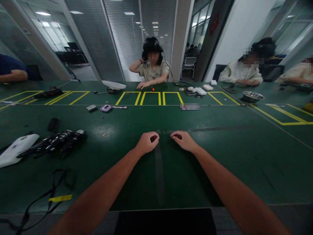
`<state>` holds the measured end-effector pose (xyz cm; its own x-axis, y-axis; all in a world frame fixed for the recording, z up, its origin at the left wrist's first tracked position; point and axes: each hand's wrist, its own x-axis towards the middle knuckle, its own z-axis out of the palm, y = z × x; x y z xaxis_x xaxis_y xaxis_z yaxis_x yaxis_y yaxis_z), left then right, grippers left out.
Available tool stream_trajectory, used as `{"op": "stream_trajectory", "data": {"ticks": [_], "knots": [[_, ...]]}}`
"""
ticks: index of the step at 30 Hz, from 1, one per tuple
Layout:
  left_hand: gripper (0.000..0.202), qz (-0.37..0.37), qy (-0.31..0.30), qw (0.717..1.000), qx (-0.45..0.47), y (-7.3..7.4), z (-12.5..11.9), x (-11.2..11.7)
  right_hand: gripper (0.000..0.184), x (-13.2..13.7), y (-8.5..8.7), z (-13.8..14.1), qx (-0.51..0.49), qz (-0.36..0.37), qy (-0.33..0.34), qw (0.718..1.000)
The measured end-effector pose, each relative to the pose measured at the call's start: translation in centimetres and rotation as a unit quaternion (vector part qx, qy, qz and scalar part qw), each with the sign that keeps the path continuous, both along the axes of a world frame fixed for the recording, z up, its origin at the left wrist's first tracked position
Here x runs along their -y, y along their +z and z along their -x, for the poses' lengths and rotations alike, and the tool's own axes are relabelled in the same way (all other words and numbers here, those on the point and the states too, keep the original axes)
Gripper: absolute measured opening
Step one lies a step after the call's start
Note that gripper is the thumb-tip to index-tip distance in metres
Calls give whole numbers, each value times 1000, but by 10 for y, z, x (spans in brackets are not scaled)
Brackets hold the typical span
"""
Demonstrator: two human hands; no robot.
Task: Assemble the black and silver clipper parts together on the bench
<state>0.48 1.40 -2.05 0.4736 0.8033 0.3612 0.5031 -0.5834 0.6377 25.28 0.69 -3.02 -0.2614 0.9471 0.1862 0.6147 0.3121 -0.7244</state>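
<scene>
"Fingers (156, 134) of the left hand (146, 143) are curled inward, and the right hand (185, 141) has the same shape. Do they grip something?"

"I cannot tell. Each fold is dark inside, and I cannot say if it is fully closed. Both hands rest at the green table (256, 153), a little apart."

"Which thing is nearest?"

"The grey strip (159, 176) on the tabletop. It runs from between the hands toward the near edge."

"How far is the work, in your opinion?"

"I see no finished result beside the hands, so I judge it a beginning or a pause. What is left, I cannot say."

"And room for moving?"

"On the right, the surface is wide. On the left are black cables (58, 140) and a white device (24, 147), and a black strap (26, 205) crosses the near edge. Toward the far edge are yellow outlines (132, 92), and another person (156, 71) sits behind."
</scene>
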Motion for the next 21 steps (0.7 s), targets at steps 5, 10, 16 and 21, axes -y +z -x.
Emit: {"op": "stream_trajectory", "data": {"ticks": [5, 10, 16, 21], "knots": [[13, 3, -1, 1000, -28, 1, -1, 0, 19, 0, 0, 0, -4, -3, 3, 1000], [17, 9, -7, 1000, -17, 0, 0, 0, 19, 0, 1, 1, -12, -1, 8, 1000], [36, 1, -8, 1000, 2, 0, 0, -1, 19, 0, 0, 0, 1, -6, 5, 1000], [36, 12, -7, 1000, -7, 2, 0, 0, 19, 0, 1, 0, -6, -2, 5, 1000]]}}
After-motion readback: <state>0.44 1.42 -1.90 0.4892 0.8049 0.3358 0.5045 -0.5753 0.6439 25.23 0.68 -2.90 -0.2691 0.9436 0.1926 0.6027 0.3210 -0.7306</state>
